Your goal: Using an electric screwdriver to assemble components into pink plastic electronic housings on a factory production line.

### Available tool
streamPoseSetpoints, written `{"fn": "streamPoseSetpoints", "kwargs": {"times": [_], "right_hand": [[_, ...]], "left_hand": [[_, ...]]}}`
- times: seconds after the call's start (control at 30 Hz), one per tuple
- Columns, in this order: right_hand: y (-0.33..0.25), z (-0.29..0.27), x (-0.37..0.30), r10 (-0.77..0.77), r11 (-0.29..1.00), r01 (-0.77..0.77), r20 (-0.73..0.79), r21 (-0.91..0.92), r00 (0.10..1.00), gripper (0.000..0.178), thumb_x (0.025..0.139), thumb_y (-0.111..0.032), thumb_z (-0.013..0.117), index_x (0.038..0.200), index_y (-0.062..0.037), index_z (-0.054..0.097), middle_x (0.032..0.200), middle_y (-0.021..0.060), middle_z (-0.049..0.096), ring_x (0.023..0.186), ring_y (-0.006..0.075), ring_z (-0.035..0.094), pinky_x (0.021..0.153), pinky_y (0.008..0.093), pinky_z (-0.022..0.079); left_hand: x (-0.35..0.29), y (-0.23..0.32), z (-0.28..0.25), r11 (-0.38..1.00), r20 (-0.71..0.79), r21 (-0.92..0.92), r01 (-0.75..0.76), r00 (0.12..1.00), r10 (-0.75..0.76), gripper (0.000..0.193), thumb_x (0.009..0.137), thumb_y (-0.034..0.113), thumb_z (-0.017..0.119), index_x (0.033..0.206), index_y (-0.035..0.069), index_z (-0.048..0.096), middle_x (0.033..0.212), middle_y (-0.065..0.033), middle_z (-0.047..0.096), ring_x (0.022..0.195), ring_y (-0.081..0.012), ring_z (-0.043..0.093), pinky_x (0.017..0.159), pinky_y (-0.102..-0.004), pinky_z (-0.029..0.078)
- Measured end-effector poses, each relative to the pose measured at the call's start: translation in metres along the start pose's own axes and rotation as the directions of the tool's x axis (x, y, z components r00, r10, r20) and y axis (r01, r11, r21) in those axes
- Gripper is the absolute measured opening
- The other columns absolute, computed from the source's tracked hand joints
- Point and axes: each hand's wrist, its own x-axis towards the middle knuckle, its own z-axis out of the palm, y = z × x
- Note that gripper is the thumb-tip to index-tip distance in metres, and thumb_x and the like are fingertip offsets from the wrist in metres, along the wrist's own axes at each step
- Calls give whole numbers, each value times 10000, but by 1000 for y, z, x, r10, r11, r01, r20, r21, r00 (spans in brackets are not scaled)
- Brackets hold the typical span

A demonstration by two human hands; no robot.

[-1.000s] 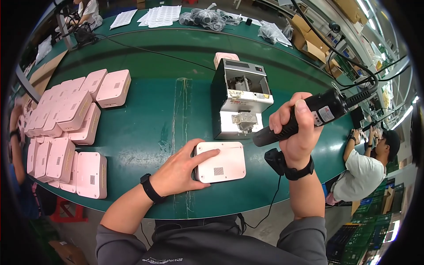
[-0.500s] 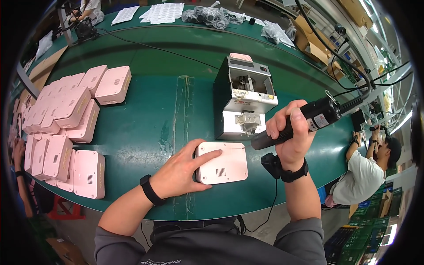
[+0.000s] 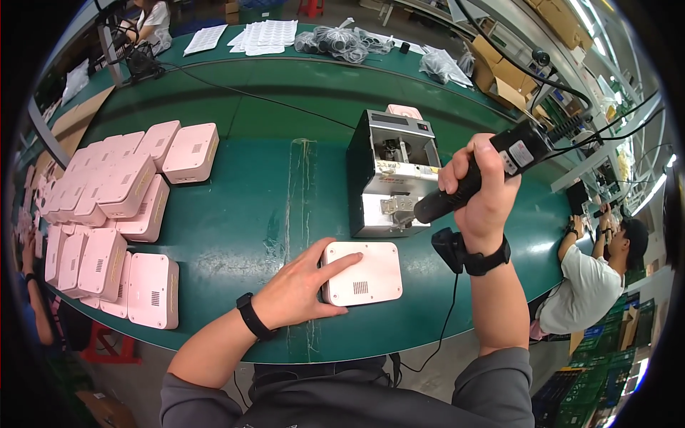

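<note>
A tilted black driver (image 3: 526, 148) could knock the machine (image 3: 371, 203).
Left hand (image 3: 296, 285) spreads fingers round the pink box (image 3: 378, 272) (one-sided, so it might pivot); right hand (image 3: 489, 187) curls its round the driver.

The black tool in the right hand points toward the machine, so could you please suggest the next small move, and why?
Probably ease the black tool onto the silver block on the machine: the right hand holds it angled there, though contact is unclear, while the left hand steadies the pink case.
</note>
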Motion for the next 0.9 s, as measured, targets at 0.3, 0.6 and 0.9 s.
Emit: {"fn": "streamPoseSetpoints", "kwargs": {"times": [0.3,0.6,0.9], "right_hand": [[-10,30,-29,73,988,-92,151,122,986,209,935,-241,512,965,-35,489,622,70,484,482,167,480,501,340,434],[18,34,-34,124,982,-144,155,122,980,218,929,-250,516,956,-38,474,629,69,482,480,165,469,509,334,431],[17,30,-32,116,976,-136,121,170,986,205,934,-243,522,922,-47,467,636,63,486,482,162,467,500,327,426]], "left_hand": [[-1,-4,-2,1000,-17,-15,-18,1000,18,847,662,291,856,1418,250,476,1357,-182,420,1142,-383,557,936,-437,515],[-2,-9,0,1000,-28,-21,-18,999,18,850,650,275,858,1412,244,484,1353,-184,424,1143,-377,556,933,-429,519],[5,-6,0,999,-43,4,-43,998,43,853,645,262,861,1411,232,487,1343,-186,433,1132,-377,561,930,-426,517]]}}
